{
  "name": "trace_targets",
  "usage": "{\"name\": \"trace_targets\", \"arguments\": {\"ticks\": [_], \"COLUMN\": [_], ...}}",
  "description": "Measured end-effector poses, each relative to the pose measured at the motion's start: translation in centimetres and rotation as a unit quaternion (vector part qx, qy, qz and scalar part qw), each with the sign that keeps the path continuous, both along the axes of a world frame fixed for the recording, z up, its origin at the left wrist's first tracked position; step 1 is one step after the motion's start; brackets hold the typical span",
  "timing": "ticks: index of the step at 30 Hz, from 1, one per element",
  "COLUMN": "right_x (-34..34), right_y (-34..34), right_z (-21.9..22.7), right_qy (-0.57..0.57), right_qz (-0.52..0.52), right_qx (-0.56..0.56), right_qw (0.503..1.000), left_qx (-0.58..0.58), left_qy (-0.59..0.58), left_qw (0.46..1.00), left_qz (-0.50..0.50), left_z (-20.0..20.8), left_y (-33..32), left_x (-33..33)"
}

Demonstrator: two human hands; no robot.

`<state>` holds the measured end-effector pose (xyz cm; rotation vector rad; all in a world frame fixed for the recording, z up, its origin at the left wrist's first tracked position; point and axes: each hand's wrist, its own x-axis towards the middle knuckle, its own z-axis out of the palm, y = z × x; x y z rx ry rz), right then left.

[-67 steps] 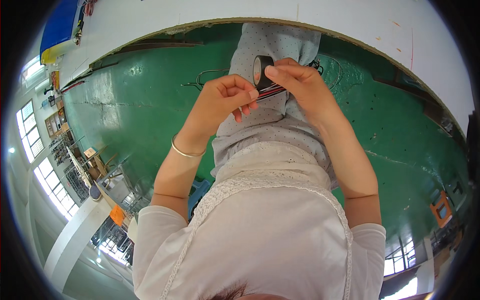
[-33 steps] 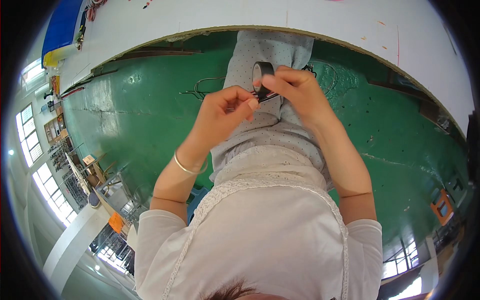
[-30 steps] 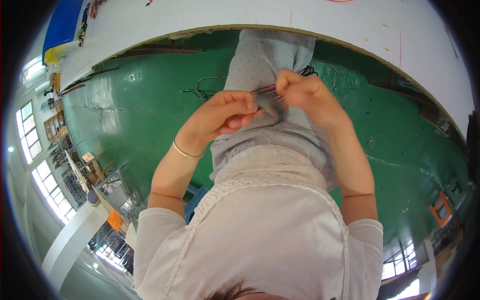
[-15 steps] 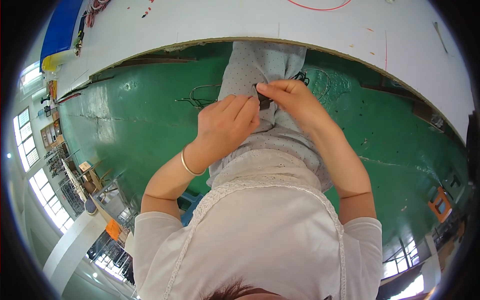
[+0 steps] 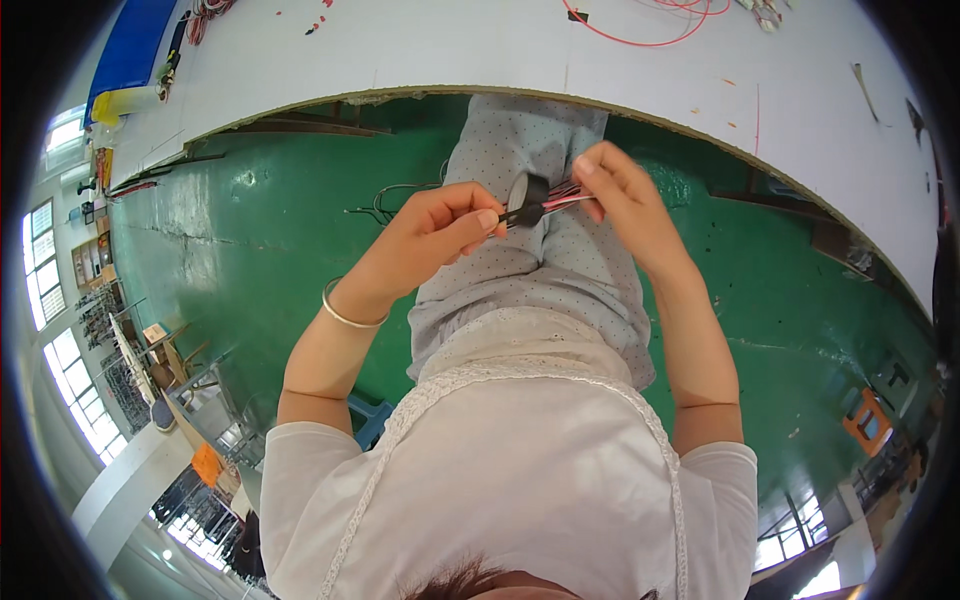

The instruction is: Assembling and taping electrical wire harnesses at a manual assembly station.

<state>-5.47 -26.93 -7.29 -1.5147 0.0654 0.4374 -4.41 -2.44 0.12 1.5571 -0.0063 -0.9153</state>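
My left hand [image 5: 435, 232] pinches the black-wrapped end of a bundle of wires [image 5: 552, 200], and my right hand [image 5: 620, 195] grips the same bundle just beside it, where pink and red strands show. A roll of black tape [image 5: 528, 190] hangs on the bundle between my hands, above my lap. The white surface [image 5: 480, 50] lies beyond, with a loose red wire [image 5: 625, 40] on it.

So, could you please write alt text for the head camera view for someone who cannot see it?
A person's two bare hands hold a thin bundle of coloured wires above their lap: the left hand grips its black-wrapped end beside a roll of black tape, and the right hand pinches the loose wires. Below lies a green floor, and a white worktable with red wire scraps runs across the top.
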Motion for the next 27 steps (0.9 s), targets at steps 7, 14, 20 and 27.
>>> {"name": "trace_targets", "arguments": {"ticks": [7,14,20,27], "right_x": [0.3,-0.7,-1.0,-1.7], "right_y": [1.9,4.4,4.0,3.7], "right_z": [2.1,0.2,-0.2,0.1], "right_qy": [0.107,0.04,0.009,-0.021], "right_qz": [0.07,-0.053,-0.123,-0.142], "right_qx": [0.044,0.053,0.092,0.066], "right_qw": [0.991,0.996,0.988,0.987], "left_qx": [0.13,0.299,0.204,-0.087], "left_qy": [-0.233,-0.595,-0.438,0.162], "left_qw": [0.956,0.746,0.876,0.957], "left_qz": [-0.121,-0.019,0.006,0.225], "left_z": [0.7,-3.9,-4.1,-2.5], "left_y": [-0.7,-4.8,-4.7,-3.8], "left_x": [-0.3,-1.9,-1.8,-1.0]}}
